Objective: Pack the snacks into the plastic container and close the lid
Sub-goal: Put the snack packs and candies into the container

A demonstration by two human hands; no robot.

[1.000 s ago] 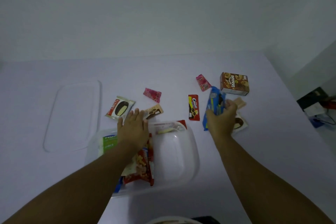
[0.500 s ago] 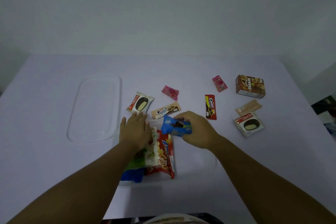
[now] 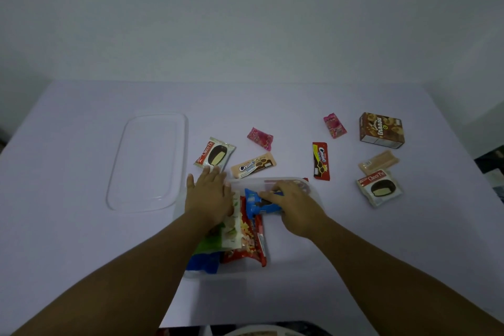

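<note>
My right hand [image 3: 293, 206] grips the blue pack [image 3: 260, 203] inside the container [image 3: 313, 194]; my left hand [image 3: 208, 195] lies flat, fingers straight, on the packs there. The lid [image 3: 148, 161] sits to the left.

White table [image 3: 81, 226]; pale wall [image 3: 245, 22] behind.

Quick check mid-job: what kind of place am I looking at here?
Probably a plain indoor room set up for a tabletop task: a table covered in pale cloth, a bare wall behind it, and some clutter at the right.

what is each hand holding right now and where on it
Right hand grips the blue packet by its right end, over the container. Left hand holds nothing, resting flat on packed snacks.
</note>
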